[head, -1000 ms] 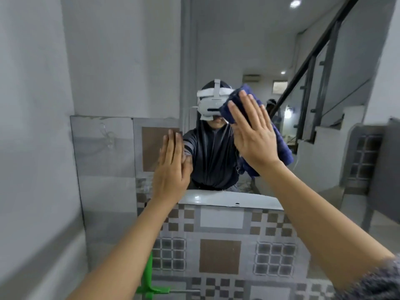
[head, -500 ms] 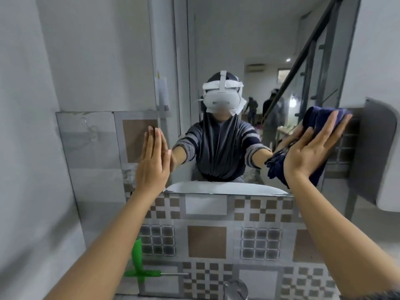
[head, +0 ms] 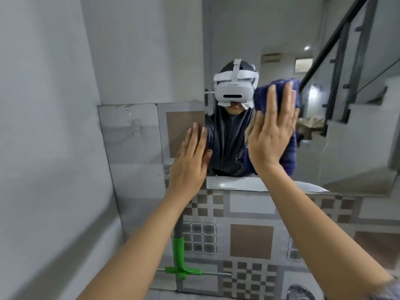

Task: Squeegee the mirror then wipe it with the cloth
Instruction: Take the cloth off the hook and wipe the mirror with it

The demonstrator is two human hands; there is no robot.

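The wall mirror (head: 357, 148) hangs above a patterned tile band. My right hand (head: 270, 135) lies flat on a dark blue cloth (head: 263, 98), which it presses against the glass near the mirror's middle; the hand is motion-blurred. My left hand (head: 190, 163) rests flat, fingers together, at the mirror's left edge with nothing in it. A green squeegee (head: 178, 254) with a grey handle leans upright against the tiled wall below my left forearm, away from both hands.
A grey wall (head: 43, 126) closes in on the left. The mirror shows a person with a white headset, a staircase and its black railing. A white basin rim (head: 233, 184) is reflected at the mirror's bottom edge. A round metal object (head: 299, 292) sits at the bottom.
My right hand swept the cloth out to the mirror's right side, then back left and up to the middle. My left hand stayed on the left edge.
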